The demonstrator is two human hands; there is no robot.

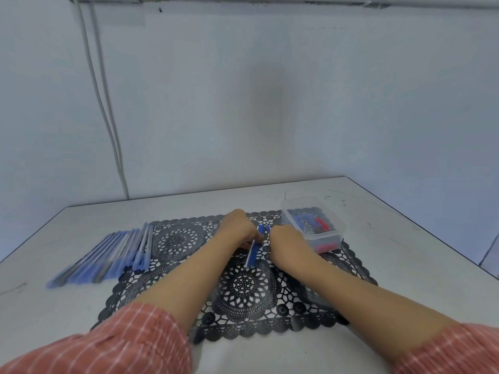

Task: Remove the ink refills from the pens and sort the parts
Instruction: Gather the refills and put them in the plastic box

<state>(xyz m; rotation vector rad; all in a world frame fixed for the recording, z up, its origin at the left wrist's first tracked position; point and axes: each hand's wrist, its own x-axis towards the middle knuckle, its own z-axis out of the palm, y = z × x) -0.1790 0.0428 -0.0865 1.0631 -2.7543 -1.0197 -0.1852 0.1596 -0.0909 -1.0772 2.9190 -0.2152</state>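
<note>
Blue pen (253,251): held low over the middle of the black lace mat (243,290), between the two hands. It lies tilted, with the near end pointing back toward the person and the far end up among the fingers. The picture is slightly blurred, so no detail of tip or cap can be made out.

Left hand (237,225): back of the hand up, fingers curled down around the upper part of the pen and gripping it.

Right hand (286,238): close against the pen's far end, knuckles toward the left hand and almost touching it. Its fingers are folded under and turned away from the camera. A bit of blue shows at the knuckles, but I cannot tell whether it has hold of the pen.

Row of blue pens (108,257): left of the hands, laid side by side, partly on the mat's left edge and partly on the bare counter (270,354). Motion blur smears them.

Clear plastic tub (328,238): just right of the right hand, on the mat's far right corner. Red pieces (322,224) and blue pieces (303,221) lie inside, too small to identify.

Pink striped sleeves (121,341) are pushed up both forearms. A pale wall (270,103) stands behind the counter, with two cables (105,103) running down it at the left.
</note>
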